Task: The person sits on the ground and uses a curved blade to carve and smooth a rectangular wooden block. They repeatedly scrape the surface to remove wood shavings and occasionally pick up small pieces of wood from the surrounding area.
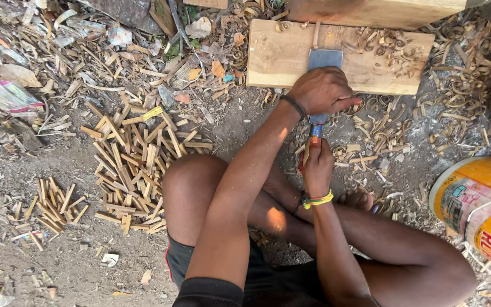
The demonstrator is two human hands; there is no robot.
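The person sits cross-legged on the dirt ground (75,267), working a broad flat blade (324,59) that stands on a pale wooden board (279,57) lying at the far side. The left hand (322,91) comes across from the near left and lies over the lower part of the blade, its grip curled shut around the metal with the thumb pointing right; the right hand (317,165) sits just nearer, its grip wrapped tight around the handle (315,129), which shows a band of blue and red between the two hands. A thin strip of wood (316,34) lies on the board just beyond the blade's far edge, seemingly touching it. The blade looks like steel, so I would judge it stiff and fairly heavy for its size, with an edge to keep fingers off; the handle is the safe place to hold, and the flat back of the blade the place to press. The strip looks light, dry and likely to split along its grain. A pile of cut sticks (134,165) lies to the left, curled shavings (456,85) are scattered on the right, and an orange bucket (478,210) stands at the near right.
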